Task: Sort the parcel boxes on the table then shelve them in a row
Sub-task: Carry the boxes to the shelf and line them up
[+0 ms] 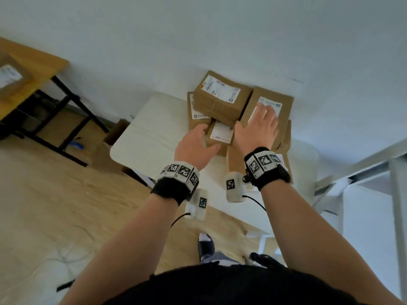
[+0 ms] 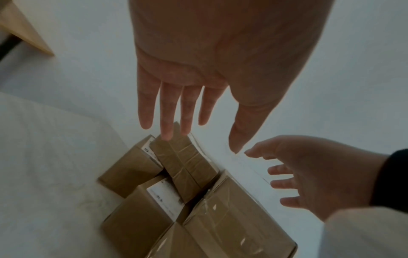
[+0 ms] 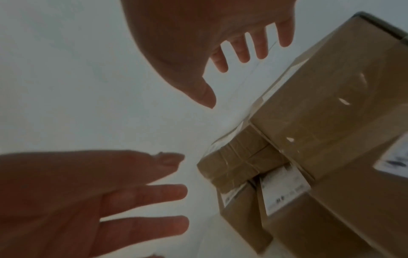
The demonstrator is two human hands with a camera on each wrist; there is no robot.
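Note:
Several brown parcel boxes are piled at the far side of a white table [image 1: 154, 128], against the wall. A labelled box [image 1: 222, 95] lies on top, a larger box [image 1: 277, 102] is to its right, and a small box with a white label [image 1: 221, 134] sits in front. My left hand [image 1: 198, 139] hovers over the small box with straight fingers. My right hand [image 1: 259, 124] is spread above the larger box. The left wrist view shows the left hand [image 2: 207, 111] open above the pile [image 2: 176, 192]. In the right wrist view the right hand [image 3: 198, 52] is empty beside the boxes [image 3: 309, 139].
A wooden desk [image 1: 33, 69] with another parcel [image 1: 13, 78] stands at the left. A white metal shelf frame [image 1: 374, 168] is at the right. Cardboard [image 1: 116, 130] leans beside the table, and cables [image 1: 70, 238] lie on the wood floor.

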